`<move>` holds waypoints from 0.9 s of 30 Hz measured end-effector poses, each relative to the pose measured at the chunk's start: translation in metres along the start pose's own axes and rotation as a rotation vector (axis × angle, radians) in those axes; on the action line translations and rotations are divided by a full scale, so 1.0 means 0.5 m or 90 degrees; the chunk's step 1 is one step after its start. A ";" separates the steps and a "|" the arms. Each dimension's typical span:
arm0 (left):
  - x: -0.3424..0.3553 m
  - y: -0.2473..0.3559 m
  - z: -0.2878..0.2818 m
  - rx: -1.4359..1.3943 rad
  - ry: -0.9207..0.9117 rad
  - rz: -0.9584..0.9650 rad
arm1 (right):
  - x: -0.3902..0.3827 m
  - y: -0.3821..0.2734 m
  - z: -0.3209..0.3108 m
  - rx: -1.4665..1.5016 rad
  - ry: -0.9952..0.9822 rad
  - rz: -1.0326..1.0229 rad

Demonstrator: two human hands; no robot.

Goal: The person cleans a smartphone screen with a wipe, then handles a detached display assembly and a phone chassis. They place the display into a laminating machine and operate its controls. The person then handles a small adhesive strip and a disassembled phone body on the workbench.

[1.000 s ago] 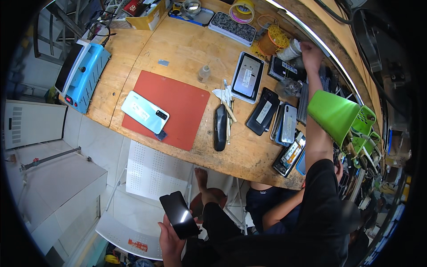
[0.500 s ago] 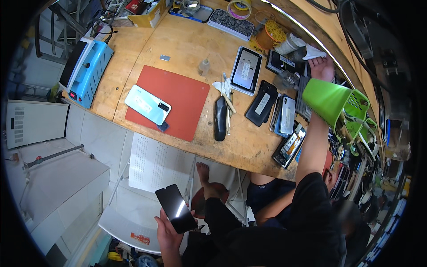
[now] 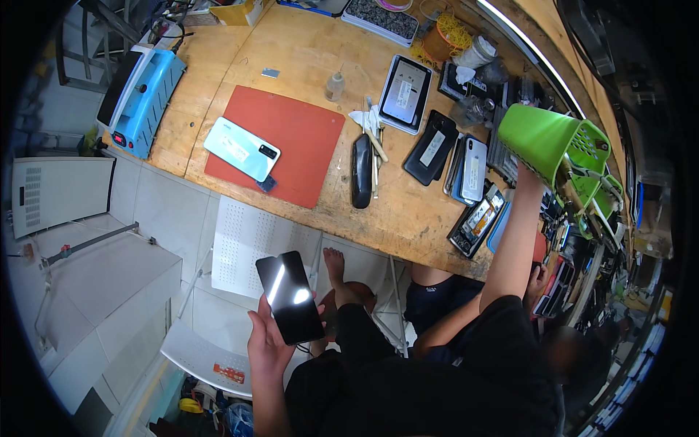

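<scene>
Below the bench's front edge, my left hand [image 3: 271,341] is closed round a black phone [image 3: 290,297]. Its glossy dark screen faces up and carries bright reflections. My right forearm [image 3: 512,244] reaches up the right side of the bench, and my right hand is hidden behind a green plastic basket [image 3: 537,142]. Close to that arm lie a stack of phones [image 3: 473,171] and an opened phone [image 3: 477,222] with its inside parts bare. A white phone [image 3: 242,149] rests back up on a red mat [image 3: 306,156].
A blue machine [image 3: 148,102] stands at the bench's left end. A tablet [image 3: 405,95], a black phone [image 3: 431,148], a black case [image 3: 361,171] and a small bottle [image 3: 335,86] lie across the bench [image 3: 298,54]. Another person's hand [image 3: 537,280] is at the right.
My right hand has drawn back from the far right of the bench to behind the green basket. The black phone in my left hand has risen a little and turned more upright.
</scene>
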State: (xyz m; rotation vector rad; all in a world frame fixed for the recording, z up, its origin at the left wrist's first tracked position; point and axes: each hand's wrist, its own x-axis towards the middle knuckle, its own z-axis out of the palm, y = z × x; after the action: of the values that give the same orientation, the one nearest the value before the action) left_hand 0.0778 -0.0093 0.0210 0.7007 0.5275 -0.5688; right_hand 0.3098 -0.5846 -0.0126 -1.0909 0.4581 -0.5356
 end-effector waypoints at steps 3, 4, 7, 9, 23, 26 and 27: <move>0.020 -0.002 0.007 -0.024 -0.019 -0.011 | -0.001 0.003 -0.012 -0.044 0.004 -0.026; 0.023 -0.006 0.008 -0.006 -0.003 -0.011 | 0.001 0.004 -0.016 -0.060 0.007 -0.037; 0.029 -0.021 0.007 -0.013 0.010 -0.014 | 0.010 0.013 -0.029 -0.114 0.008 -0.066; 0.033 -0.031 0.003 -0.034 0.002 -0.017 | 0.016 0.020 -0.040 -0.150 0.009 -0.088; 0.045 -0.079 -0.047 -0.050 0.016 -0.024 | -0.071 0.034 -0.034 -0.100 0.026 0.007; 0.051 -0.077 -0.056 -0.049 -0.009 -0.017 | -0.067 0.026 -0.050 -0.081 -0.087 0.047; 0.053 -0.075 -0.058 -0.048 -0.018 -0.011 | -0.061 0.027 -0.057 -0.081 -0.046 0.056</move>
State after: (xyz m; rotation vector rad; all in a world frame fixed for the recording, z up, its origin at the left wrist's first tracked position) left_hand 0.0656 -0.0201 -0.0312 0.6158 0.5258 -0.5708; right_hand 0.2712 -0.5809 -0.0334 -1.2026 0.4795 -0.3915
